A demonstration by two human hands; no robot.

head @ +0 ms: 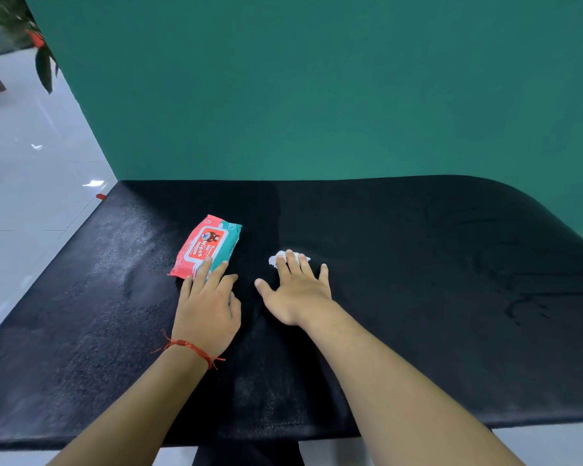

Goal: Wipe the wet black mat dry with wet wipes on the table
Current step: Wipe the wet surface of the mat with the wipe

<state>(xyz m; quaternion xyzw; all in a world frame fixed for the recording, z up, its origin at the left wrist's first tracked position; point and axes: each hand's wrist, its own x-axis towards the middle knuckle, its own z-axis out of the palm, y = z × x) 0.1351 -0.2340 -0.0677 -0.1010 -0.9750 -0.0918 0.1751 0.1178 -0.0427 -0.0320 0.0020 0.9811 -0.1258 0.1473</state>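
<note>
- Black mat [418, 297]: covers the whole table top, from the near edge to the green wall [317, 95] behind it. Its far right corner is rounded.
- Mat surface: the left part shows a pale grey sheen and streaks. The right part is darker, with a few faint marks. Whether these areas are wet cannot be judged from the view.
- Wipe [276, 258]: one white, crumpled piece lies on the mat near its middle, just right of the pack. It is mostly covered by fingers, with its left and far edges showing.
- Right hand [297, 294]: palm down on the mat, fingers straight and slightly spread, thumb held out to the left. The fingertips press on the wipe; nothing is curled round it.
- Pack of wipes [206, 248]: red and teal soft pack, lying flat on the mat left of centre, set at an angle with its printed face up. The lid flap appears closed.
- Left hand [209, 307]: palm down, fingers extended and relaxed. The fingertips rest on the near end of the pack; the thumb lies on the mat beside it. No grip is taken on the pack.
- Red string bracelet [186, 346]: tied round the left wrist, loose ends trailing.
- The two hands are near each other but apart.
- Floor [24, 183]: pale glossy tiles to the left of the table.
- Plant [44, 68]: dark leaves with a red part at the upper left corner, blurred.
</note>
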